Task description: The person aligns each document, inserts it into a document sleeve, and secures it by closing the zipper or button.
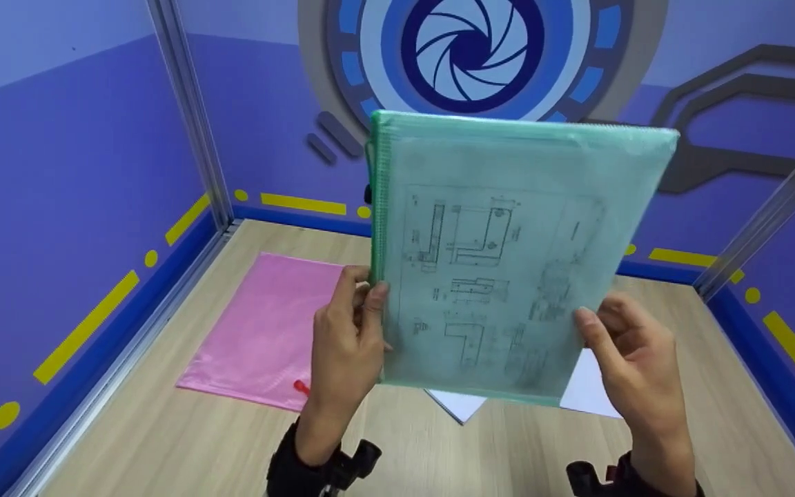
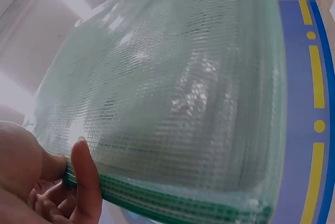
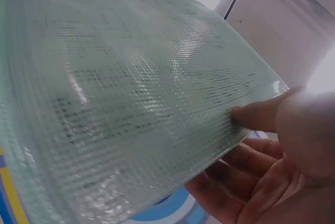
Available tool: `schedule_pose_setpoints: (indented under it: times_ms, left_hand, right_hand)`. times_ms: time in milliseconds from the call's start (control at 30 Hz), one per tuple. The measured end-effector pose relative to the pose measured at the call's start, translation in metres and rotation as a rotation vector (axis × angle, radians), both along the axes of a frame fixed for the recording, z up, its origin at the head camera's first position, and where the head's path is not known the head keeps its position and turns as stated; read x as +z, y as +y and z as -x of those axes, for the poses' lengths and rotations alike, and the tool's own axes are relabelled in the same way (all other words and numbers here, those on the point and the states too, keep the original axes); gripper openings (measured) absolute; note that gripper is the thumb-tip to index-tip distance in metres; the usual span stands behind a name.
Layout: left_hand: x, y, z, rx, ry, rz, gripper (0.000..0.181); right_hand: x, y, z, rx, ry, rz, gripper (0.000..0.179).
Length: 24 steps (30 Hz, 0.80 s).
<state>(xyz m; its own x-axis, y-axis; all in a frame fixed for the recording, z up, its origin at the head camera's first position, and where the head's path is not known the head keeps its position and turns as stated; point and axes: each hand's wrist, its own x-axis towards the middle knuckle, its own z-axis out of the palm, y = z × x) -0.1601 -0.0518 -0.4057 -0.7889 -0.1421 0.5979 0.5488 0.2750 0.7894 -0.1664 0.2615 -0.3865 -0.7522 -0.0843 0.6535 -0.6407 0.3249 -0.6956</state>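
Both hands hold up a translucent green zipper file pouch (image 1: 508, 276) above the table, tilted toward the head camera. A sheet with technical line drawings shows through its ribbed plastic. My left hand (image 1: 352, 345) grips the left edge, the one with the darker green zipper band (image 2: 157, 205), thumb in front and fingers partly behind. The right hand (image 1: 639, 366) pinches the opposite edge low down, its thumb on the front face and fingers curled behind. In the right wrist view, the pouch (image 3: 131, 93) spans most of the picture.
A pink zipper pouch (image 1: 252, 331) with a red zipper pull (image 1: 301, 387) lies on the wooden table (image 1: 508, 455) at the left. White paper (image 1: 594, 390) shows partly from beneath the raised pouch. Blue-purple walls (image 1: 80, 207) and metal frame posts enclose the table.
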Motion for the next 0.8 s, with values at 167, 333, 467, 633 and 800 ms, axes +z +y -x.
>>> schedule_pose_setpoints:
  times_ms: [167,333,467,633,800]
  left_hand:
    - [0.0010,0.0014,0.0018,-0.053,-0.018,-0.028,0.024]
    - [-0.0019,0.0046,0.0047,-0.041,-0.034,-0.010,0.027]
    - [-0.0015,0.0055,0.0044,-0.033,-0.046,0.001,0.026]
    - [0.0007,0.0058,0.0039,-0.028,-0.047,0.002,0.026]
    - [0.0010,0.0065,0.0010,-0.037,-0.044,-0.011,0.025]
  right_hand:
    - [-0.0005,-0.0011,-0.0002,0.005,0.068,0.086,0.017]
    - [-0.0022,-0.0031,-0.0006,-0.138,0.069,0.035,0.019]
    - [-0.0038,-0.0026,0.0003,-0.150,0.073,0.025,0.020]
    - [-0.0025,-0.0022,0.0006,-0.148,0.056,0.008,0.022]
    - [-0.0030,-0.0042,0.0000,-0.168,0.078,0.020,0.020]
